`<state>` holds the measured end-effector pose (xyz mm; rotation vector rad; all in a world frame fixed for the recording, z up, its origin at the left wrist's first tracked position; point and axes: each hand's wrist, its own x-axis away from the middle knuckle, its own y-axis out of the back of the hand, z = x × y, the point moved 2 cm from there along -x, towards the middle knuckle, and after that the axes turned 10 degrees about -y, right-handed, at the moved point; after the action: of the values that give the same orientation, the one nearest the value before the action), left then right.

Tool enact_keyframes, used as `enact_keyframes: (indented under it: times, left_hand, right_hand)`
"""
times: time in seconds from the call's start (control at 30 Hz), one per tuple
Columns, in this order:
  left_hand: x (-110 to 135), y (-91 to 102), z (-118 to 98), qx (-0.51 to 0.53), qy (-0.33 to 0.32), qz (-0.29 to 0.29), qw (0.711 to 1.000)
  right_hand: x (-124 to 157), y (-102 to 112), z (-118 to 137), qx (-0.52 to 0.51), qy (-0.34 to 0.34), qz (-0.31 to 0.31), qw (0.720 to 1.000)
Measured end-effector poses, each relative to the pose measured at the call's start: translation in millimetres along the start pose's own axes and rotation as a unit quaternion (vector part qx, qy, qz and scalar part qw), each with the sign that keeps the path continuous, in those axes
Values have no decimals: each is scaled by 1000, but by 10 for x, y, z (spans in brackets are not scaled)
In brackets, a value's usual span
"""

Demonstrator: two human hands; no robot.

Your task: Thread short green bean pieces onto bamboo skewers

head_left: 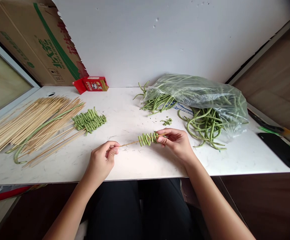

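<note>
My left hand (pixel 102 159) is closed in a pinch on the blunt end of a bamboo skewer (pixel 130 143) held just above the white table (pixel 135 116). A folded green long bean (pixel 148 138) is threaded in loops on the skewer's far half. My right hand (pixel 176 142) is closed, its fingertips pinching the bean at the skewer's tip. Several finished bean skewers (pixel 88 120) lie to the left on a pile of bare skewers (pixel 30 123). A single long bean (pixel 38 131) lies curved across that pile.
A clear plastic bag of long beans (pixel 197 95) lies at the back right, with loose beans (pixel 205 126) spilling toward me. Small cut bean pieces (pixel 167 121) sit mid-table. A red carton (pixel 92 84) and cardboard box (pixel 37 40) stand back left. A black phone (pixel 282 151) rests at right.
</note>
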<state>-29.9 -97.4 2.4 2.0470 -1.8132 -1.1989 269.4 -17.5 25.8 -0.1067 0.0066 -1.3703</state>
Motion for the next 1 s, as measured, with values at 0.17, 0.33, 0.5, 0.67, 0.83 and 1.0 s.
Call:
enact_keyframes:
  times: [0.17,0.33,0.5,0.67,0.83,1.0]
  left_hand:
    - [-2,-1,-7,3,-1,0,1000]
    - [0,0,3,3,-5,-6,1000]
    - [3,0,10,5,-8,-11,1000]
    - [-11,24,-18,-7,-10,-20,1000]
    - [-27,35,-26,-22,-2,-36,999]
    - [-26,21,-18,-29,5,-42,999]
  right_hand:
    - [1,-10,1,8,3,5,1000]
    - [-1,-13,17,15,14,8,1000]
    - [4,-17,35,2,34,29,999]
    - [-19,60,28,34,53,19,998]
    - [2,205,137,305,81,-54,947]
    - [142,189,306,510,85,-29,855]
